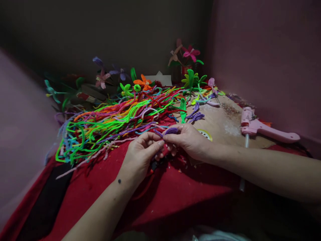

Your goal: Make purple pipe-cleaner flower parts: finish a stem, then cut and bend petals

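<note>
My left hand (140, 154) and my right hand (189, 140) meet in the middle over the red cloth (105, 187). Both pinch a purple pipe cleaner (171, 131), whose bent loop shows above my right fingers. A big heap of loose pipe cleaners (117, 124) in green, orange, pink and purple lies just beyond my hands. Small folded purple pieces (197, 115) and a green one (183, 108) rest on the wooden board (220, 124) behind my right hand.
A pink glue gun (260, 129) lies on the board at the right. Finished pipe-cleaner flowers (189, 53) stand at the back by the wall, others (102, 78) at the back left. A roll of tape (206, 134) peeks out behind my right hand.
</note>
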Motion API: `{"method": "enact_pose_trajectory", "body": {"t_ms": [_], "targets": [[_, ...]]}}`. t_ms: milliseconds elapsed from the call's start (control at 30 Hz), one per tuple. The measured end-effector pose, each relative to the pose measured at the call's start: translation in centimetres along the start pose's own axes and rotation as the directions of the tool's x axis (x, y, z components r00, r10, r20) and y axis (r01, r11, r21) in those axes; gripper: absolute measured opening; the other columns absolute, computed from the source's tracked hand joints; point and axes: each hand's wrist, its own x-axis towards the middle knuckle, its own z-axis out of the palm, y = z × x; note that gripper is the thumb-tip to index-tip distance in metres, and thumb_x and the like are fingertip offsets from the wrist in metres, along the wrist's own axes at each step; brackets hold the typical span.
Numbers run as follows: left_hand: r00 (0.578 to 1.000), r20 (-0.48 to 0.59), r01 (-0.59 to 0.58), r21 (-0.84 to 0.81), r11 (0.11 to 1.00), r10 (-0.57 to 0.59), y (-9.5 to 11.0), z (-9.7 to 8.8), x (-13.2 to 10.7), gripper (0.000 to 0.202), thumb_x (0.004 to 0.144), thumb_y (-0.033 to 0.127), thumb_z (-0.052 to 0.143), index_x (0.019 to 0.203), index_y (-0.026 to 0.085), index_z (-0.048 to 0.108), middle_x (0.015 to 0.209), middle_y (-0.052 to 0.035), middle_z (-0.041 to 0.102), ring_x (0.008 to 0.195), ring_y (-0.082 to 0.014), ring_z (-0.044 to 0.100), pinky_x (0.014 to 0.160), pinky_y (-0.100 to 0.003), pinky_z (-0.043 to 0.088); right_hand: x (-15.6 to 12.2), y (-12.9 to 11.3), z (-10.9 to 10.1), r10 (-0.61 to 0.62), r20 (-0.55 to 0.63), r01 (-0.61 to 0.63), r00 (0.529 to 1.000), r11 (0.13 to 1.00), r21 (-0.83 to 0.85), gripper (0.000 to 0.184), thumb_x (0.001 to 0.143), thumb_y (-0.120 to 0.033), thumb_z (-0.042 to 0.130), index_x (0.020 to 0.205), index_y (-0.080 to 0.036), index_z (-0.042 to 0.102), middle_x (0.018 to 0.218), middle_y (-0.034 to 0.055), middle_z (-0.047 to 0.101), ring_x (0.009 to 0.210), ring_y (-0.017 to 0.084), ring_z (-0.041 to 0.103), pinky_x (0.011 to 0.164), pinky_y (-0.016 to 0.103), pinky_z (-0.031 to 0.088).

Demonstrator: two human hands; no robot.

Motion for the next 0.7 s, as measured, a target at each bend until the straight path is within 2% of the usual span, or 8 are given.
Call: {"method": "enact_pose_trajectory", "body": {"t_ms": [100, 200, 300, 400, 500, 700], "targets": [[0.998, 0.038, -0.048, -0.049, 0.998, 0.050, -0.06, 0.02, 0.05, 0.021, 0.075, 0.022, 0.066, 0.093, 0.020, 0.055, 0.061, 0.0026, 0.062, 0.052, -0.0081, 0.056, 0.048, -0.017, 0.039, -0.01, -0.12, 0.18, 0.016, 0.049, -0.018, 0.999, 0.998, 0.052, 0.007, 0.074, -0.018, 0.056, 0.069, -0.013, 0.059, 0.055, -0.0003, 0.060, 0.046, 0.009, 0.056, 0.043, 0.019, 0.046], [0.991, 0.076, -0.104, -0.061, 0.993, 0.109, -0.07, 0.09, -0.04, 0.020, 0.077, 0.021, 0.064, 0.096, 0.021, 0.058, 0.067, 0.0008, 0.065, 0.058, -0.0090, 0.058, 0.052, -0.017, 0.041, -0.02, -0.28, 0.35, 0.025, 0.090, -0.036, 0.996, 0.993, 0.117, 0.006, 0.074, -0.017, 0.056, 0.071, -0.013, 0.059, 0.053, -0.0002, 0.060, 0.047, 0.009, 0.058, 0.045, 0.019, 0.049], [0.987, 0.039, -0.155, -0.025, 0.988, 0.156, 0.00, 0.13, -0.18, 0.017, 0.077, 0.021, 0.064, 0.094, 0.020, 0.062, 0.071, 0.0012, 0.064, 0.058, -0.0079, 0.056, 0.054, -0.018, 0.043, -0.07, -0.40, 0.38, 0.047, 0.051, -0.054, 0.998, 0.987, 0.150, 0.003, 0.072, -0.015, 0.058, 0.075, -0.014, 0.057, 0.052, -0.0022, 0.059, 0.044, 0.010, 0.056, 0.043, 0.021, 0.051], [0.987, -0.018, -0.160, 0.057, 0.986, 0.161, 0.09, 0.05, -0.21, 0.012, 0.077, 0.023, 0.064, 0.088, 0.018, 0.064, 0.063, 0.0027, 0.060, 0.052, -0.0060, 0.050, 0.050, -0.017, 0.041, -0.16, -0.43, 0.31, 0.054, -0.008, -0.053, 0.999, 0.991, 0.123, 0.007, 0.071, -0.014, 0.060, 0.076, -0.015, 0.056, 0.050, -0.0045, 0.056, 0.041, 0.009, 0.053, 0.039, 0.022, 0.050], [0.990, -0.055, -0.126, 0.104, 0.986, 0.133, 0.13, -0.15, -0.15, 0.011, 0.077, 0.027, 0.064, 0.082, 0.017, 0.063, 0.055, 0.0035, 0.055, 0.048, -0.0065, 0.047, 0.047, -0.018, 0.039, -0.24, -0.46, 0.25, 0.066, -0.003, -0.066, 0.998, 0.996, 0.058, 0.003, 0.072, -0.014, 0.059, 0.072, -0.014, 0.057, 0.050, -0.0043, 0.055, 0.039, 0.008, 0.052, 0.037, 0.020, 0.049], [0.988, -0.011, -0.151, 0.097, 0.984, 0.153, 0.15, -0.31, -0.20, 0.011, 0.075, 0.026, 0.066, 0.083, 0.019, 0.063, 0.064, 0.0033, 0.059, 0.052, -0.0067, 0.050, 0.050, -0.017, 0.041, -0.43, -0.99, 0.35, 0.111, 0.060, -0.113, 0.992, 0.993, 0.026, 0.008, 0.076, -0.010, 0.053, 0.069, -0.014, 0.056, 0.049, -0.0037, 0.057, 0.036, 0.007, 0.053, 0.036, 0.017, 0.048]]}}
